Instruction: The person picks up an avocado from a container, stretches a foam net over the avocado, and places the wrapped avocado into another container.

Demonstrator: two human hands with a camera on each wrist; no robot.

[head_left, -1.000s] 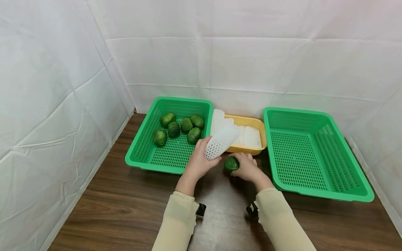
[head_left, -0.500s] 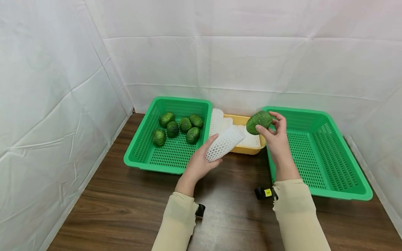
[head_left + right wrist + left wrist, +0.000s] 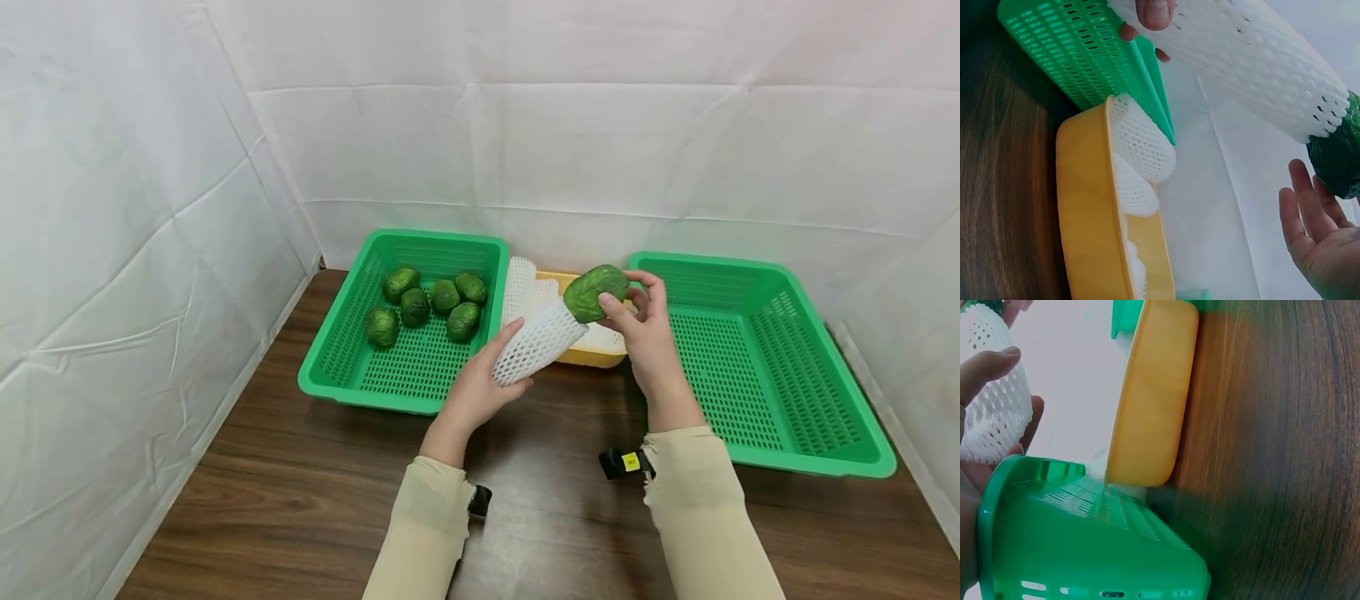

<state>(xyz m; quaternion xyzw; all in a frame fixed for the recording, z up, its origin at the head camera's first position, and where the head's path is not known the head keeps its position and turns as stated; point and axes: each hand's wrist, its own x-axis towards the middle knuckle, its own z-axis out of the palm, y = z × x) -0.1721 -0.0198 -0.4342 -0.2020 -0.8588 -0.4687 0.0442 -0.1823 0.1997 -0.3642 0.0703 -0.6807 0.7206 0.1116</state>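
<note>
My left hand (image 3: 480, 379) grips a white foam net sleeve (image 3: 542, 340) near its lower end, thumb and fingers wrapped about it. An avocado-like green fruit (image 3: 596, 293) with wrinkled skin is pinched by my right hand (image 3: 651, 337). In the right wrist view the tip of the green fruit (image 3: 1338, 156) sits at the mouth of the foam net sleeve (image 3: 1247, 59), its end just inside. The left wrist view shows the thumb (image 3: 988, 369) lying along the mesh. Both hands are raised above the table, in front of the yellow tray (image 3: 592, 357).
On the left, a green basket (image 3: 405, 407) holds several more green fruits (image 3: 415, 307). Another green basket (image 3: 720, 392) stands at the right. Between them the yellow tray holds more foam sleeves (image 3: 519, 287). White cloth (image 3: 600, 150) hangs behind the wooden table (image 3: 300, 492).
My right hand has picked the green fruit up off the table, raised it, then moved it left to the sleeve's open end. The left hand has stayed nearly still with the sleeve.
</note>
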